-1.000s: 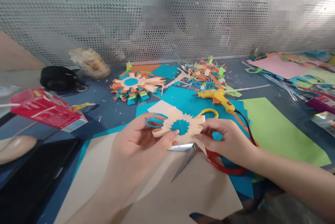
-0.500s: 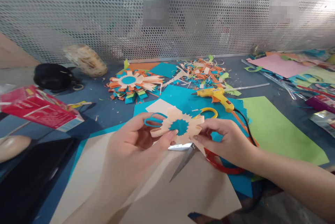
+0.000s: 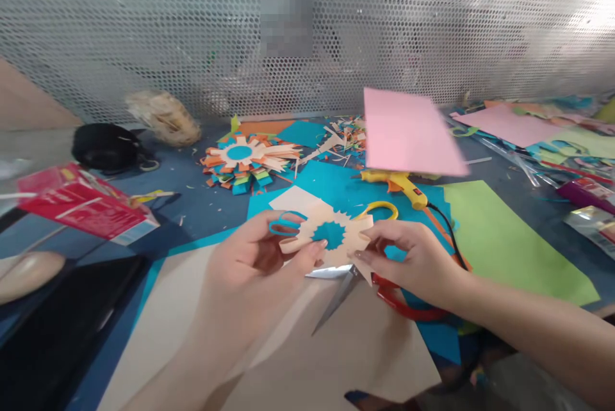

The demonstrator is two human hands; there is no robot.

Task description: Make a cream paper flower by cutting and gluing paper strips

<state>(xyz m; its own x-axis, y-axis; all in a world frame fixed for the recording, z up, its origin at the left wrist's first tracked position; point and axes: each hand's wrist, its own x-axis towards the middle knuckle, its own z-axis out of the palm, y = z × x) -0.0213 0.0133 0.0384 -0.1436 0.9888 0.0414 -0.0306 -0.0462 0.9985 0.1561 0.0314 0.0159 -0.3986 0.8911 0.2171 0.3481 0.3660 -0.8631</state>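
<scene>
Both hands hold up a cream paper cut-out (image 3: 314,236) with a jagged star-shaped hole in its middle. My left hand (image 3: 250,264) pinches its left edge between thumb and fingers. My right hand (image 3: 413,257) pinches its right corner. Below it on the table lie red-handled scissors (image 3: 384,292) with their blades open on a large cream sheet (image 3: 307,360). A finished layered paper flower (image 3: 245,158) in orange, cream, blue and green lies further back.
A pink sheet (image 3: 408,132) hangs blurred in the air at the back right. Under it lie a yellow glue gun (image 3: 398,184), blue paper (image 3: 331,184) and green paper (image 3: 500,238). Scraps (image 3: 346,132), a red box (image 3: 86,206) and a perforated metal wall (image 3: 192,27) surround the work area.
A pink sheet has come into view in the air over the scrap pile at the back right. My hands and the cut-out have barely moved.
</scene>
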